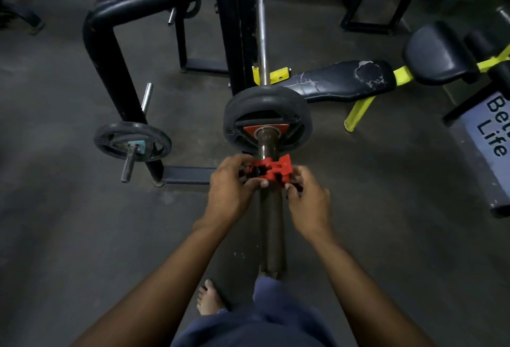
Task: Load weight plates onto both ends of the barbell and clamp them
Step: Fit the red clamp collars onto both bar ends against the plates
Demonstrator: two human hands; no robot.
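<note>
At nine o'clock, a spare plate [132, 141] hangs on a rack peg. At centre, the left hand [230, 185] and right hand [309, 203] both pinch a red clamp [271, 170] around the barbell sleeve [271, 225], near but short of the loaded plate [266, 120] at twelve o'clock. This end looks loaded, not yet clamped; the far end is unseen.
</note>
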